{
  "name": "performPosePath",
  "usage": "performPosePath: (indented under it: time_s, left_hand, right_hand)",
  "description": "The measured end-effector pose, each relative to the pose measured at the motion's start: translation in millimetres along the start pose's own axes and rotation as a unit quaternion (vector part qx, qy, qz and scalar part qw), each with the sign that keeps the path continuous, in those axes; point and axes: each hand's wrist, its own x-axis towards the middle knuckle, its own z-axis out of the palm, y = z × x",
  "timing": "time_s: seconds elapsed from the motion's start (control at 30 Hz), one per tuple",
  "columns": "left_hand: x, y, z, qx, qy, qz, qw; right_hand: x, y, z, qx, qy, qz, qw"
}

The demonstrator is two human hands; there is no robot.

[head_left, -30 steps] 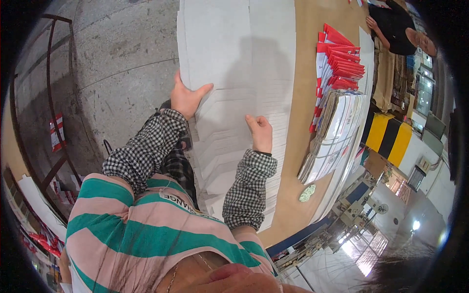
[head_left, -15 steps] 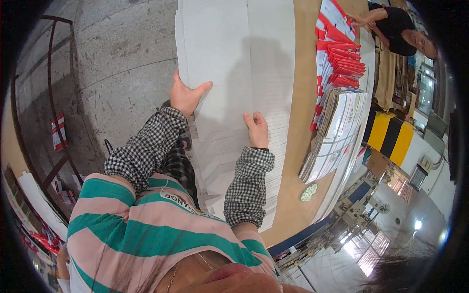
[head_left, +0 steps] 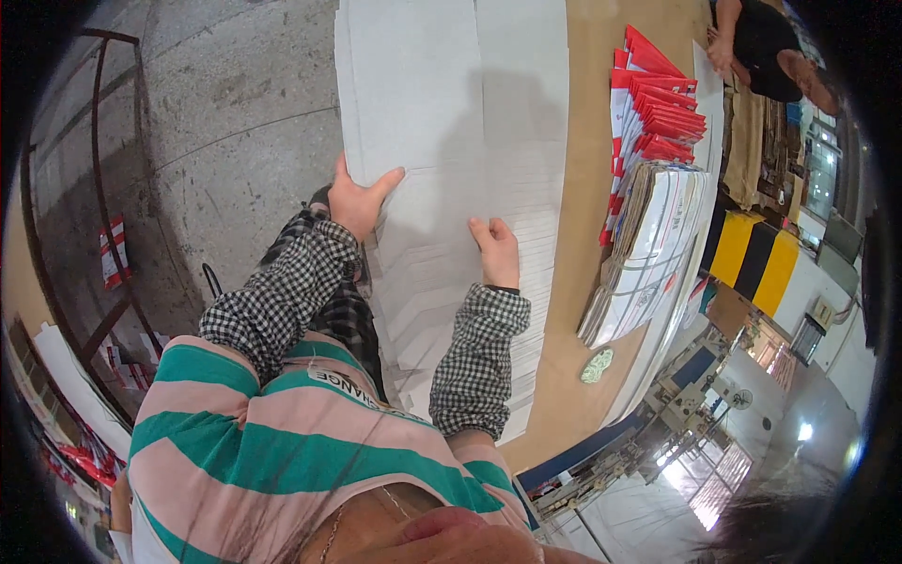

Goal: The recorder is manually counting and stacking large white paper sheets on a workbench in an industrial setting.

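Observation:
Long overlapping rows of white paper sheets [head_left: 413,85] lie on the table in front of me, their near edges fanned out in steps. My left hand [head_left: 362,205] is at the left edge of the left row. Its thumb is stretched out across the top of the paper, wide apart from the forefinger; the other fingers are partly hidden. My right hand [head_left: 498,254] rests over the right part of the sheets, fingers curled in and thumb close to the forefinger. Whatever it may hold is too small to make out.
Right of the paper, red-and-white envelopes [head_left: 662,103] fan out beside a strapped bundle of white packets [head_left: 648,244] on the brown tabletop [head_left: 587,122]. A small pale green object [head_left: 596,366] lies nearby. Across the table stands a person in black [head_left: 761,47]. A metal frame [head_left: 94,188] stands at left.
Near my left thumb, stepped sheet edges now show where a larger smooth sheet lay. The other person's hand has drawn back from the envelopes, and the farthest envelope is gone. My hands have barely moved.

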Motion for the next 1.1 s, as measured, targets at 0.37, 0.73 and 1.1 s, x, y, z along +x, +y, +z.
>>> performPosePath:
  time_s: [0.37, 0.73, 1.1]
  left_hand:
    - [-4.1, 13.3, 3.8, -0.015, 0.022, 0.004, 1.0]
    - [-6.9, 18.5, -2.4, 0.092, 0.028, 0.023, 0.995]
    - [-6.7, 20.1, 0.1, 0.117, 0.031, 0.016, 0.993]
  right_hand:
    - [-1.0, 9.1, 1.7, -0.005, 0.015, -0.033, 0.999]
    - [-21.0, -10.8, 4.2, 0.033, 0.032, 0.008, 0.999]
    - [-15.5, 9.5, 2.8, 0.073, 0.028, -0.027, 0.997]
